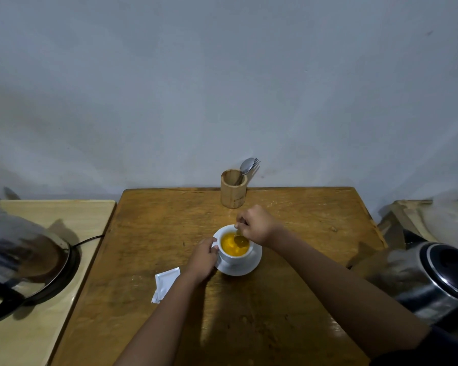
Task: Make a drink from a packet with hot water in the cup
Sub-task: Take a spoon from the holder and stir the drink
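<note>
A worn brown wooden table stands against a plain grey wall. A steel electric kettle sits on the paler side table at left, well apart. At centre, the white ceramic cup of orange drink rests on its white saucer. My left hand closes on the cup's handle side; my right hand pinches a small metal spoon dipped in the liquid. The torn white packet lies just beside my left forearm. Risk: the drink stands near the rim, so brisk stirring may slop hot liquid onto saucer or fingers.
</note>
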